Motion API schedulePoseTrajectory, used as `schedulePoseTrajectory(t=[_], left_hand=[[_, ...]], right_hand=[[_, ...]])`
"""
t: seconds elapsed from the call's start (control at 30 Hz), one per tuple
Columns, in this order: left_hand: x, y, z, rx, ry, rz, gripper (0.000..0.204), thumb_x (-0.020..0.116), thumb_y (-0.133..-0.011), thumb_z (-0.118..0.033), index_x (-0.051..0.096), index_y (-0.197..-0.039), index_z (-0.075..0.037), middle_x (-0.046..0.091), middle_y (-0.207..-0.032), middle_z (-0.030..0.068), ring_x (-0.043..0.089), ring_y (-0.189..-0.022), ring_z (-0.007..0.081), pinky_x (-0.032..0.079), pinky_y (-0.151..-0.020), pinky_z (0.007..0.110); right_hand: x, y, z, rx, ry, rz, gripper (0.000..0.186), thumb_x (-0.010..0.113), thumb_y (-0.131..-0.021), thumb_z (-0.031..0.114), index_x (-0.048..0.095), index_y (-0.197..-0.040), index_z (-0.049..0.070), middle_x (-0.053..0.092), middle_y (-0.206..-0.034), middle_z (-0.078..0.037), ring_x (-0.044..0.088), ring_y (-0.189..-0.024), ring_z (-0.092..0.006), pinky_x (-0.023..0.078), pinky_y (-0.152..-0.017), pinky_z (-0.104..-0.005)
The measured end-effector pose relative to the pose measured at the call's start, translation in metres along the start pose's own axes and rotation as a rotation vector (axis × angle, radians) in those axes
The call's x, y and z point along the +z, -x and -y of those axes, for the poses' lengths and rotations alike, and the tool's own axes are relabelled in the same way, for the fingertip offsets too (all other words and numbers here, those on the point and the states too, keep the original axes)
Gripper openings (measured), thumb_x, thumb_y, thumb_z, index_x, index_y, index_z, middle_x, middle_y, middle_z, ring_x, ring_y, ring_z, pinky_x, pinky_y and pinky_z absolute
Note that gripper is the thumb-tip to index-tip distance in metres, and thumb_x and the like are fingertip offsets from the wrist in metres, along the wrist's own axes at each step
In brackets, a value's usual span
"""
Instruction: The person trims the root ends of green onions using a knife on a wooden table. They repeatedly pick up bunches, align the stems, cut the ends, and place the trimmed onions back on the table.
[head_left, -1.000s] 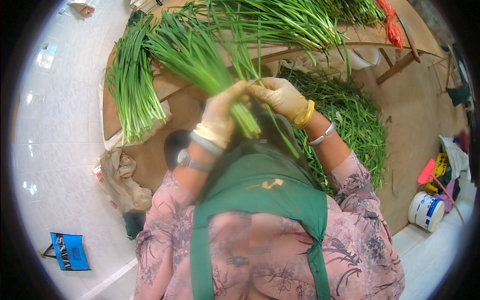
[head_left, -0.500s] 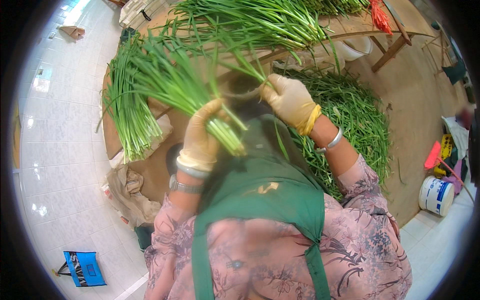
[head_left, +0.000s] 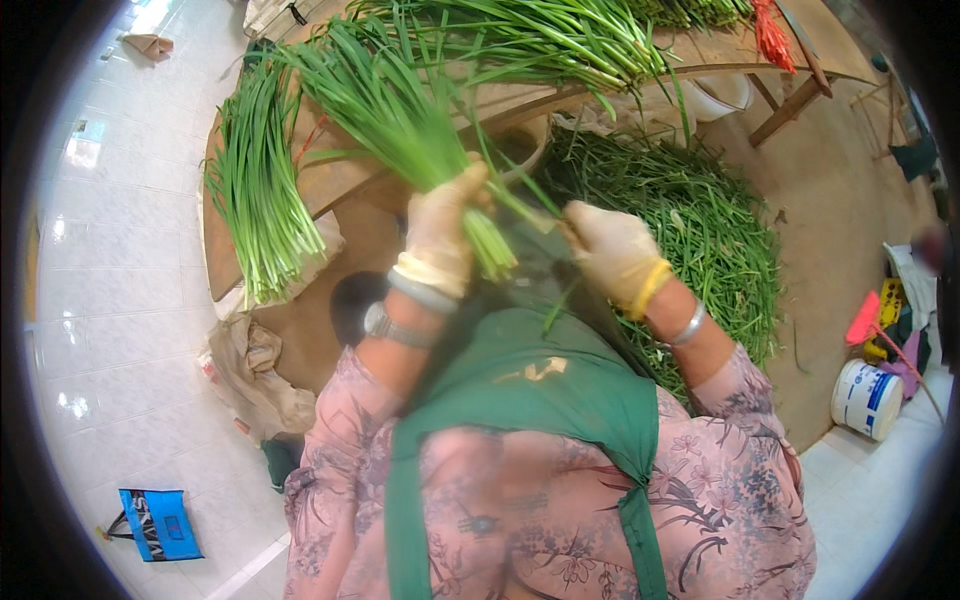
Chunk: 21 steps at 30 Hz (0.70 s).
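My gloved left hand (head_left: pixel 440 232) is closed round a thick bunch of garlic chives (head_left: pixel 425 145), above my lap. Their pale cut ends stick out below the fist, and the green leaves fan up and away to the left. Just to the right, my gloved right hand (head_left: pixel 612 245) pinches a thin chive stalk (head_left: pixel 535 190) close to the bunch's lower part. Motion blurs the fingertips a little. Beyond the right hand, a big heap of loose chive leaves (head_left: pixel 690 230) lies low beside the table.
A curved wooden table (head_left: pixel 340 185) spans the far side. On it lie a chive bunch at the left (head_left: pixel 260 190), a larger pile (head_left: pixel 560 45) and red ties (head_left: pixel 771 40). A white bucket (head_left: pixel 866 398) stands far right, a blue bag (head_left: pixel 165 525) lower left.
Both hands have shifted right and slightly down, and the held bunch has moved right with my left hand. The few stalks in my right hand have swung from pointing up-left to lying beside the bunch.
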<state>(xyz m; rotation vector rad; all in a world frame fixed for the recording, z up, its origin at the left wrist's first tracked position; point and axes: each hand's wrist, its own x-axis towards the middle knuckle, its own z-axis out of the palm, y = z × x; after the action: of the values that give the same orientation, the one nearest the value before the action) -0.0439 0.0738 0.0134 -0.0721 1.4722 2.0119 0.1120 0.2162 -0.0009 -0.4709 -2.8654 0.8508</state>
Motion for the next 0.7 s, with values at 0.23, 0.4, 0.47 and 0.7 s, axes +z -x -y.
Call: schedulePoseTrajectory(t=[0.23,0.4,0.47,0.7], left_hand=[[-0.004,0.007,-0.003,-0.014,0.017,0.086,0.022,0.069,-0.092,-0.005,0.064,-0.113,-0.001,0.065,-0.087,0.0032,0.060,-0.065,0.0115,0.052,-0.057,0.025],[-0.006,0.006,0.000,-0.032,0.004,0.101,0.022,0.069,-0.092,-0.006,0.065,-0.113,-0.001,0.065,-0.088,0.0030,0.059,-0.064,0.0109,0.051,-0.057,0.025],[-0.010,0.008,-0.001,-0.045,-0.008,0.089,0.021,0.068,-0.092,-0.006,0.064,-0.113,0.000,0.066,-0.089,0.0041,0.059,-0.065,0.0110,0.051,-0.057,0.025],[-0.030,0.011,-0.009,-0.051,0.010,0.120,0.028,0.067,-0.092,-0.004,0.060,-0.119,0.001,0.068,-0.093,0.0083,0.059,-0.065,0.0114,0.050,-0.057,0.025]], right_hand=[[-0.033,0.041,-0.133,0.524,0.577,0.456,0.034,0.059,-0.096,0.033,0.066,-0.118,0.008,0.071,-0.098,-0.016,0.069,-0.089,-0.0368,0.056,-0.075,-0.0449],[-0.014,-0.014,-0.003,-0.195,-0.389,-0.198,0.035,0.065,-0.093,0.034,0.068,-0.107,0.002,0.068,-0.101,-0.019,0.066,-0.089,-0.0352,0.052,-0.081,-0.0427],[0.005,-0.036,0.034,-0.185,-0.594,-0.264,0.031,0.068,-0.091,0.028,0.068,-0.104,0.001,0.069,-0.096,-0.015,0.066,-0.085,-0.0281,0.052,-0.078,-0.0371],[-0.018,-0.001,0.031,0.072,-1.214,0.101,0.020,0.072,-0.091,0.018,0.069,-0.099,0.000,0.068,-0.089,-0.004,0.062,-0.079,-0.0099,0.050,-0.072,-0.0247]])
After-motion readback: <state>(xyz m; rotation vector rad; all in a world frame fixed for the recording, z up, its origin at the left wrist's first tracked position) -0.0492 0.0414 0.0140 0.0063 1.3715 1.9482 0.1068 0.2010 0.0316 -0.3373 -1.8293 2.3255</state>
